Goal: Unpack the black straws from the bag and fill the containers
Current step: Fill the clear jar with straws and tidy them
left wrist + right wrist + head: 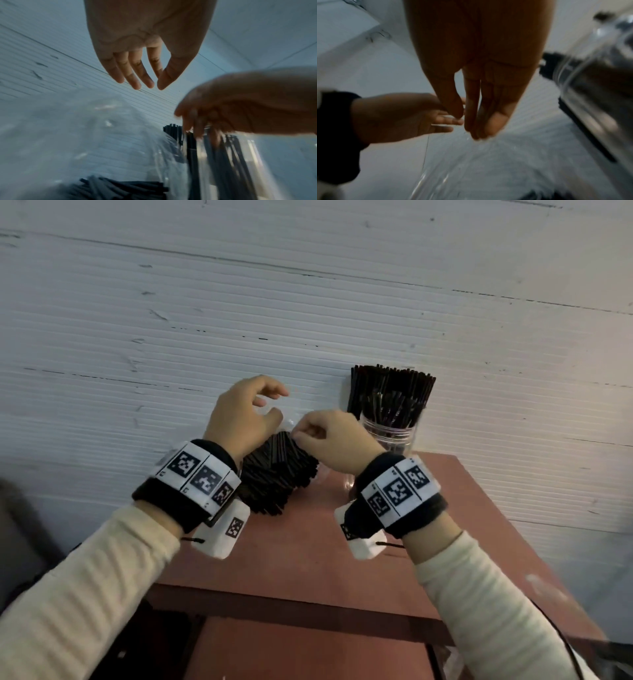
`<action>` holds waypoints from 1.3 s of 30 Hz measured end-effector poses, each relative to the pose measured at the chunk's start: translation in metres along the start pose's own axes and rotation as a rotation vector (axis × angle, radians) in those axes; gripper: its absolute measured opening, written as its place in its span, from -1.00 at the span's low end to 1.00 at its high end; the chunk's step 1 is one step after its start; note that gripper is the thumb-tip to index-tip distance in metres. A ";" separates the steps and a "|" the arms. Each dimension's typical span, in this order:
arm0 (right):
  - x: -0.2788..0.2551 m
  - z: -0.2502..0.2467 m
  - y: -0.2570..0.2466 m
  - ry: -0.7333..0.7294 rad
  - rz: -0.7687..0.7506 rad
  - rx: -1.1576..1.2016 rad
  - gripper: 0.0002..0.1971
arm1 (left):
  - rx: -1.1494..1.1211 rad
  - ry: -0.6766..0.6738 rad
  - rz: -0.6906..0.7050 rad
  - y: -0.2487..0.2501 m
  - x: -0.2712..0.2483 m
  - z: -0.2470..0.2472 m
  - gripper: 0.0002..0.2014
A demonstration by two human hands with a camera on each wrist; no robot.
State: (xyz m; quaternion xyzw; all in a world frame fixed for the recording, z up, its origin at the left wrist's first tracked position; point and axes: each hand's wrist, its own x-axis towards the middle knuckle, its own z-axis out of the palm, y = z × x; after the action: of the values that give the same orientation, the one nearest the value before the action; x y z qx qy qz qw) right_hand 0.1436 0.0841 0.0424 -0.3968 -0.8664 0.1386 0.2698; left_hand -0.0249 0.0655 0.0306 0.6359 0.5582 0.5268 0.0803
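Observation:
A clear plastic bag (289, 426) of black straws (277, 474) stands on the reddish table (308, 563) against the wall. My right hand (301, 436) pinches the bag's top edge; in the right wrist view its fingertips (476, 134) meet on the clear film (471, 169). My left hand (274, 402) hovers just above the bag's left side, fingers relaxed and holding nothing (154, 86). A clear jar (390, 436) packed with upright black straws (390, 392) stands right of the bag. The bag's film (85, 135) and straws (120, 188) lie below the left hand.
A white ribbed wall (308, 302) runs right behind the bag and jar. The table's front edge (291, 607) lies near my forearms, with a lower reddish panel (308, 652) beneath it. A dark object (20, 525) sits off the table's left side.

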 end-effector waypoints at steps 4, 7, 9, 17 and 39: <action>0.015 0.040 0.001 -0.359 0.097 -0.155 -0.64 | 0.203 -0.207 -0.063 -0.023 0.001 -0.023 -0.66; 0.027 0.060 0.001 -0.459 0.134 -0.222 -0.50 | 0.223 -0.398 -0.069 -0.037 -0.001 -0.029 -0.53; 0.037 0.071 0.004 -0.534 0.171 -0.275 -0.41 | 0.228 -0.424 -0.076 -0.042 -0.004 -0.031 -0.49; 0.055 0.089 0.003 -0.479 0.238 -0.313 -0.32 | 0.164 -0.298 -0.068 -0.048 0.000 -0.026 -0.39; 0.043 0.068 0.014 -0.148 0.194 0.088 -0.71 | 0.167 -0.297 -0.016 -0.056 0.014 -0.023 -0.37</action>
State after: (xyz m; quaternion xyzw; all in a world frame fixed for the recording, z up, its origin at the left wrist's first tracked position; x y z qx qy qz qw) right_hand 0.0892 0.1239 -0.0041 -0.4553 -0.8344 0.2308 0.2076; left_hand -0.0796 0.0853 0.0101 0.7068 0.5870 0.3782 0.1133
